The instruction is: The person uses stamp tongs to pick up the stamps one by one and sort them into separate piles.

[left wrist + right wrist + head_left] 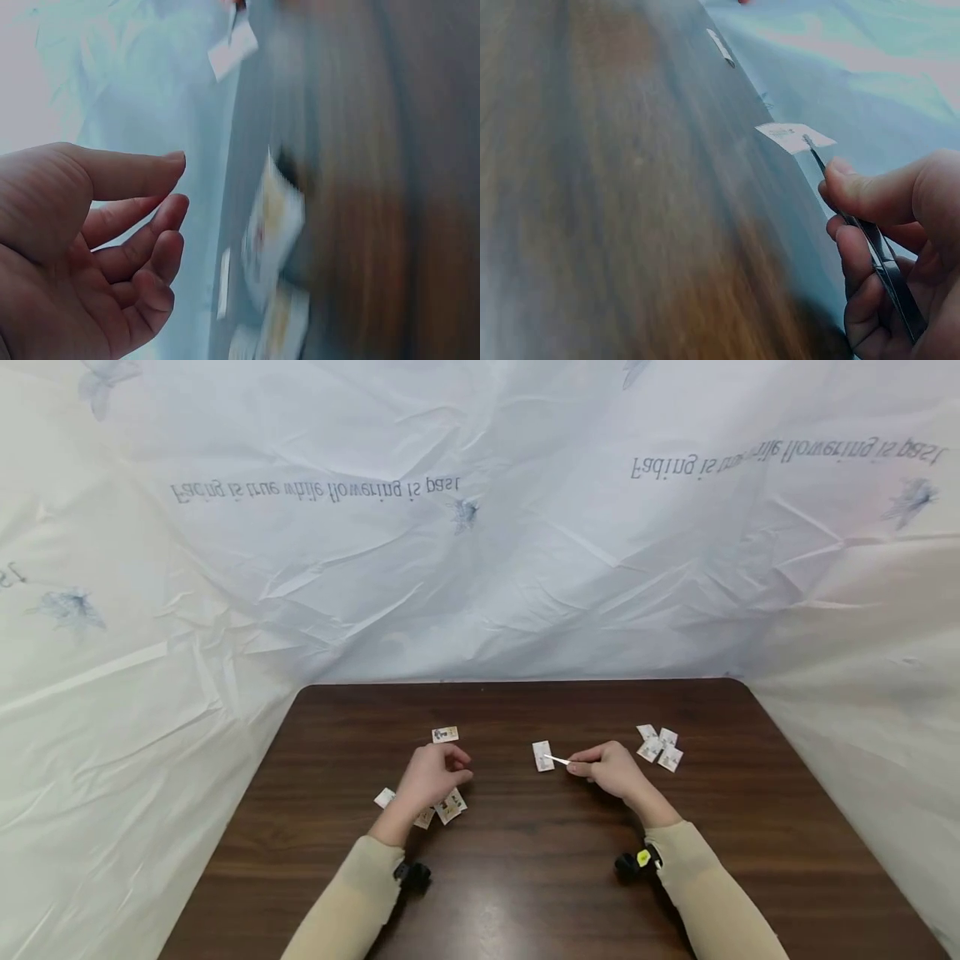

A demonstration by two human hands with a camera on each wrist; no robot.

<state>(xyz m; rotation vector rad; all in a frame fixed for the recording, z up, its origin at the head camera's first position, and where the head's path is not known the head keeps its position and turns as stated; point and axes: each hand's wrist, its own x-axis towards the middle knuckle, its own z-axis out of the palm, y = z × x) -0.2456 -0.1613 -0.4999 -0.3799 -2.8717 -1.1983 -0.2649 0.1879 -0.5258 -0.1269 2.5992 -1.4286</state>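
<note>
My right hand [609, 768] pinches a pair of metal tweezers [885, 262] between thumb and fingers. At the tweezers' tip is a small white paper card [543, 756] with faint print, whose tilted face also shows in the right wrist view. Whether this card touches the table I cannot tell. My left hand [431, 774] holds nothing; its fingers are loosely bent, thumb apart from the fingertips in the left wrist view. Below it lie several small printed cards [450, 807], partly hidden by the hand and wrist. Just beyond its fingers is a single printed card [445, 734].
Several white cards [660, 747] lie in a loose cluster to the right of my right hand. The dark wooden table [495, 860] reaches back to a wrinkled white sheet [480, 593] with printed lettering, which also hangs at both sides.
</note>
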